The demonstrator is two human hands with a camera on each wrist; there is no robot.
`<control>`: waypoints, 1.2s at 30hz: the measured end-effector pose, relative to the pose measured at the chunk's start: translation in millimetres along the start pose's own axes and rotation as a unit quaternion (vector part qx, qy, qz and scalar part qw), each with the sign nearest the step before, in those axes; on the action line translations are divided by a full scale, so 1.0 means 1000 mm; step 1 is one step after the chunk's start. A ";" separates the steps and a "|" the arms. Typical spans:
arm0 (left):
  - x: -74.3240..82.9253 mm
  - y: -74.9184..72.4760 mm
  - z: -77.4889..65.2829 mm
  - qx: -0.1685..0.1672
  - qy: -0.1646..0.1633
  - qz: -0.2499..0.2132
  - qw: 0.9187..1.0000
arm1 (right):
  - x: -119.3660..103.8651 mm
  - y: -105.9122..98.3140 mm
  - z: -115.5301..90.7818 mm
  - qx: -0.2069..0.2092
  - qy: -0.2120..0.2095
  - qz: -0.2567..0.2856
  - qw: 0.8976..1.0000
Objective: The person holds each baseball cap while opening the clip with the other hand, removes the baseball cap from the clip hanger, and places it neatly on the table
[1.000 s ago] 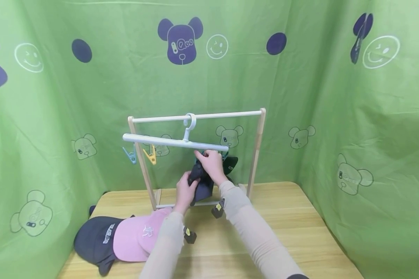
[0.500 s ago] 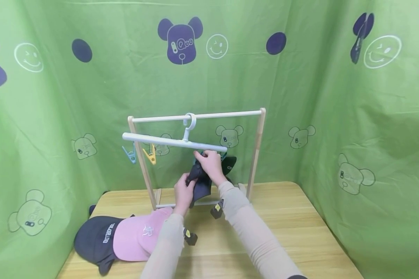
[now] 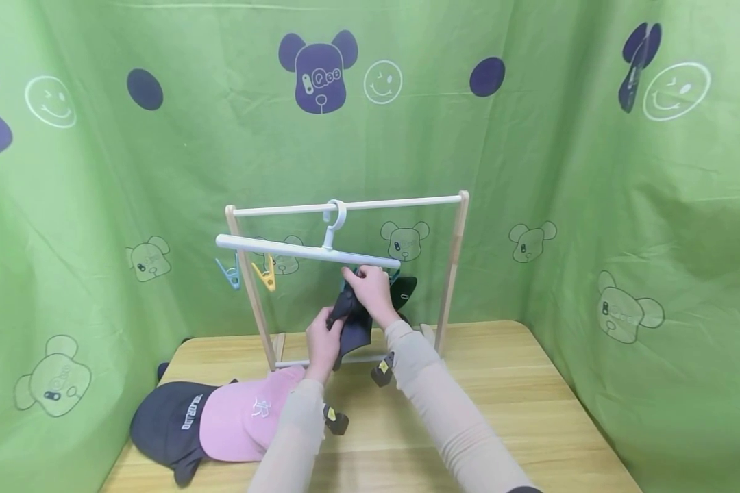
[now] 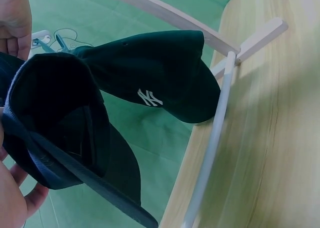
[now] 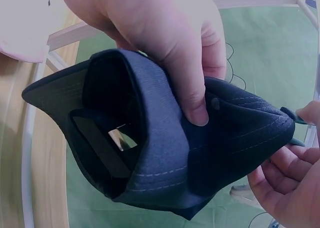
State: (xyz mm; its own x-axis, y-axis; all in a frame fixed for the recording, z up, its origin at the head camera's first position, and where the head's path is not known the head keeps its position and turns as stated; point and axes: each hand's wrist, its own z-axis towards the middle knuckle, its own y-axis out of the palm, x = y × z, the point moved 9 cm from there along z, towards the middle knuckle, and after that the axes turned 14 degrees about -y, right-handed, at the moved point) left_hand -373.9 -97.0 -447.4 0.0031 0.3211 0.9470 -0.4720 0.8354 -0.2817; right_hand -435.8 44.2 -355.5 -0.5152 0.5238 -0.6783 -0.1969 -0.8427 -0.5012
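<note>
A dark navy cap (image 3: 356, 332) hangs below the right half of a pale blue hanger (image 3: 284, 248), its opening and brim facing down. My left hand (image 3: 324, 342) grips the cap's side near the brim; in the right wrist view its thumb presses on the fabric. At the crown end, my right hand (image 3: 373, 291) pinches a teal clip (image 5: 288, 112), whose tips are at the gathered fabric. Behind the navy cap hangs a dark green cap (image 4: 145, 70) with a white monogram, near another teal clip (image 4: 62, 42).
The hanger hooks over the top bar of a wooden rack (image 3: 459, 246). A blue clip (image 3: 231, 274) and a yellow clip (image 3: 268, 275) dangle from its left half. A black cap (image 3: 163, 424) and a pink cap (image 3: 240, 418) lie on the wooden table (image 3: 506, 411) at left.
My left hand has shifted slightly left with the lower part of the navy cap. The right end of the hanger has moved a touch left; my right hand has stayed almost in place.
</note>
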 end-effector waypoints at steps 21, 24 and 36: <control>-0.003 -0.003 -0.001 0.012 0.002 0.006 1.000 | -0.003 0.000 0.000 0.000 0.000 0.007 1.000; -0.003 -0.003 -0.001 0.013 0.004 0.007 1.000 | -0.004 -0.001 0.000 0.000 0.001 0.006 1.000; -0.003 -0.005 -0.002 0.023 0.009 0.010 1.000 | -0.005 -0.001 0.001 0.000 -0.008 -0.002 1.000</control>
State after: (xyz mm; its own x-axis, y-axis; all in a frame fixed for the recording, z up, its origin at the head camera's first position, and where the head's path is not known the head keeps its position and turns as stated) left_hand -369.7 -100.8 -449.2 0.0093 0.3467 0.9379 -0.5116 0.8076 -0.2934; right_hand -433.3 42.1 -351.1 -0.5274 0.5245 -0.6684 -0.1989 -0.8411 -0.5030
